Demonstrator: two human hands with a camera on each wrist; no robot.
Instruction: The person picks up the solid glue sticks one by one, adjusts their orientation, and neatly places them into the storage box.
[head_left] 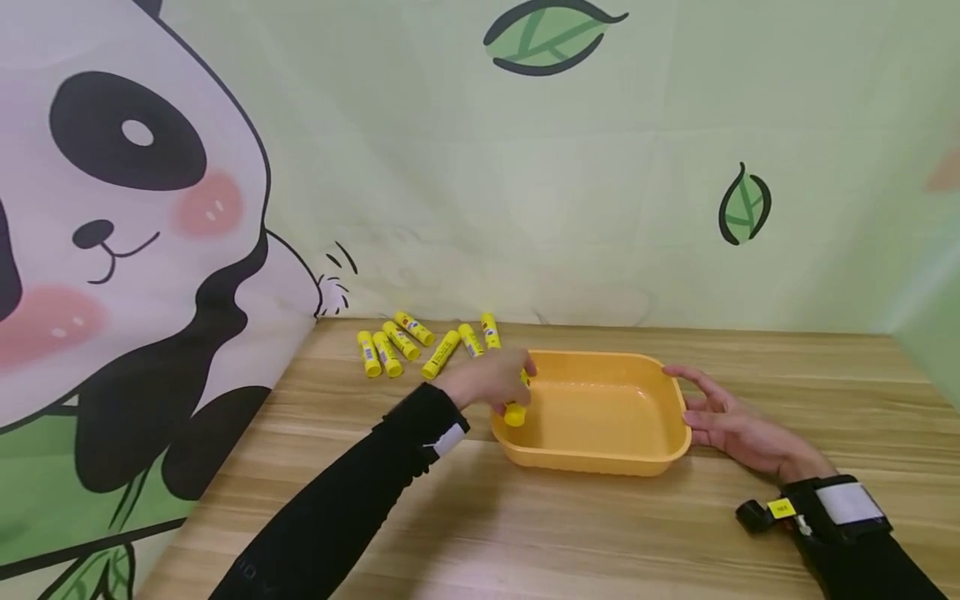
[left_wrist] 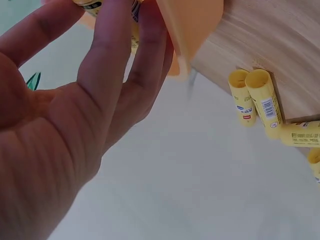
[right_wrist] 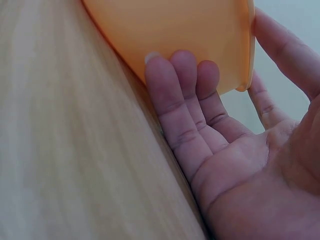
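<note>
My left hand [head_left: 489, 379] holds a yellow glue stick [head_left: 515, 414] over the left end of an orange plastic tray [head_left: 592, 461]. In the left wrist view, curled fingers partly cover this stick. At the tray's right end, my right hand [head_left: 738, 427] touches it with spread fingers. The right wrist view shows several fairly straight fingers [right_wrist: 162, 85] against the tray's outer wall [right_wrist: 195, 30], with another digit at the rim. More yellow glue sticks [head_left: 440, 355] lie behind and left of my left hand, some close together.
The wooden tabletop [head_left: 585, 533] carries everything. A pale green backdrop [head_left: 525, 208] with a printed panda [head_left: 150, 250] and leaves rises behind and along the left side. Black wrist bands with a small device [head_left: 757, 517] sit on my arms.
</note>
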